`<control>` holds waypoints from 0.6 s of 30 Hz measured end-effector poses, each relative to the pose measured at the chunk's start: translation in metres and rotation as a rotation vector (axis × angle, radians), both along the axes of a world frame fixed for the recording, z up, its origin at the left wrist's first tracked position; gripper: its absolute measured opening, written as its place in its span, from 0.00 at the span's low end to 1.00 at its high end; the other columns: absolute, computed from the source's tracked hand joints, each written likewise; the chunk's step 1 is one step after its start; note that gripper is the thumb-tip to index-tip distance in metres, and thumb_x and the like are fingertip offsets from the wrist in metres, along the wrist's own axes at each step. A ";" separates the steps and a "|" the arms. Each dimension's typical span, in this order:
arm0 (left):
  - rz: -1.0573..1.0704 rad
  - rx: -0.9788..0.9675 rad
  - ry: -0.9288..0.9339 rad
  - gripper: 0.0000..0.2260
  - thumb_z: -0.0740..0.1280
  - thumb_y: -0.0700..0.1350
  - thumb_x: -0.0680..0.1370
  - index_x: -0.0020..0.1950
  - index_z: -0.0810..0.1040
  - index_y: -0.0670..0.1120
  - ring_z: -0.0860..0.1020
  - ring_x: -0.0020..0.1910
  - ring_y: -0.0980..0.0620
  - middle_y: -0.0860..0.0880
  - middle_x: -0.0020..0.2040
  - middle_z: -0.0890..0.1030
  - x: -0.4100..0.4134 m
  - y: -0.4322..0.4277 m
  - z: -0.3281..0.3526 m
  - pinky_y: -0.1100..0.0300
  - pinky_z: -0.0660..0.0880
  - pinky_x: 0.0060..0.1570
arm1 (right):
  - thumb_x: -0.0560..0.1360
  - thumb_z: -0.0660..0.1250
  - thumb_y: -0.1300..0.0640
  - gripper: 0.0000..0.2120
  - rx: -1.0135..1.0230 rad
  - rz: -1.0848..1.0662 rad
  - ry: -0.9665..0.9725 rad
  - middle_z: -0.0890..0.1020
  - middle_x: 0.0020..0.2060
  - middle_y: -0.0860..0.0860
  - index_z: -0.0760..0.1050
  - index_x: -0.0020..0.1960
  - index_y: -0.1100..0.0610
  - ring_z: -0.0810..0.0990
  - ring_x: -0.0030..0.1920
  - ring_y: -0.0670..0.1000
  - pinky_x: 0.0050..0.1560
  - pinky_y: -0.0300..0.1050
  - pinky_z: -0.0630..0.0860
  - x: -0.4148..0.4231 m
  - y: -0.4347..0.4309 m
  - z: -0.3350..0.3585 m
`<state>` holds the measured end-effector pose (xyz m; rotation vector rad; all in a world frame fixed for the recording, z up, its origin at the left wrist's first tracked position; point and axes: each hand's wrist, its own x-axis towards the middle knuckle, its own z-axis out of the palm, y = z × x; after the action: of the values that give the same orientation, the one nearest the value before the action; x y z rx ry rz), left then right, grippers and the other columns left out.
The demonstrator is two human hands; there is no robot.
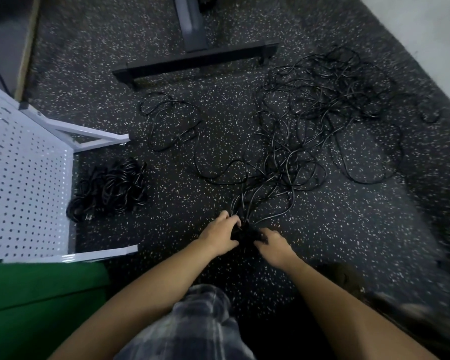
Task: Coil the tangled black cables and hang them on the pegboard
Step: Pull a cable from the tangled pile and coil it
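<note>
A dark bunch of thin black cable strands (245, 236) is gripped between both hands low over the floor. The fingers of the left hand (220, 233) are curled over its left side and those of the right hand (273, 246) onto its right side, though the exact finger placement is lost in shadow and blur. From the bunch, several strands are fanned out away from the person into a large loose tangle of black cables (322, 113) spread across the far right of the black rubber floor flecked with white (335, 229). A smaller loose loop of black cable (172, 123) is laid out to the left of that tangle. A compact heap of coiled black cables (109, 188) is seen on the floor at the left, just beside the white perforated metal pegboard (24, 178). A green flat surface (37, 294) is seen at the near left, a black metal stand base (192, 61) at the far centre, and a grey plaid trouser leg (192, 323) nearest.
</note>
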<state>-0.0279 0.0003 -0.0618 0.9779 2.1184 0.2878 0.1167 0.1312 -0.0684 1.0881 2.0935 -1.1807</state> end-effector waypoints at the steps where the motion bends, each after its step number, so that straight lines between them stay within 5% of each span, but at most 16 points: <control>1: 0.011 0.005 0.004 0.20 0.74 0.45 0.77 0.66 0.74 0.53 0.77 0.56 0.48 0.52 0.61 0.69 0.001 -0.001 0.000 0.56 0.74 0.52 | 0.81 0.66 0.52 0.23 -0.012 -0.041 0.003 0.74 0.67 0.56 0.71 0.75 0.54 0.74 0.68 0.59 0.69 0.49 0.72 -0.002 -0.003 -0.001; 8: 0.070 0.052 0.000 0.20 0.77 0.48 0.73 0.61 0.73 0.52 0.75 0.58 0.51 0.53 0.60 0.73 0.004 -0.011 -0.001 0.53 0.76 0.57 | 0.78 0.69 0.43 0.24 -0.091 -0.212 0.007 0.77 0.64 0.57 0.74 0.71 0.52 0.77 0.64 0.56 0.69 0.53 0.74 -0.016 -0.017 -0.013; 11: 0.084 0.116 0.001 0.18 0.75 0.43 0.74 0.61 0.74 0.52 0.77 0.56 0.52 0.54 0.57 0.77 0.004 -0.013 -0.001 0.55 0.77 0.55 | 0.78 0.70 0.41 0.25 -0.118 -0.271 0.021 0.77 0.62 0.52 0.73 0.69 0.53 0.78 0.62 0.54 0.61 0.45 0.74 -0.019 -0.019 -0.007; 15: 0.070 0.174 -0.080 0.19 0.75 0.44 0.72 0.62 0.78 0.54 0.82 0.50 0.57 0.57 0.52 0.83 0.000 -0.017 0.002 0.55 0.81 0.52 | 0.73 0.70 0.32 0.28 -0.185 -0.452 0.079 0.85 0.52 0.51 0.80 0.58 0.55 0.84 0.51 0.51 0.57 0.50 0.82 -0.019 -0.014 -0.013; 18: 0.079 0.175 -0.115 0.20 0.75 0.46 0.71 0.62 0.78 0.55 0.82 0.48 0.57 0.57 0.50 0.83 0.002 -0.018 0.006 0.56 0.81 0.50 | 0.79 0.71 0.43 0.18 -0.266 -0.524 0.148 0.86 0.50 0.54 0.82 0.58 0.57 0.85 0.48 0.51 0.44 0.42 0.81 -0.022 -0.014 -0.009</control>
<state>-0.0256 -0.0175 -0.0559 0.9545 2.0552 0.5632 0.0952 0.1168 -0.0770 1.5041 1.7275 -1.7731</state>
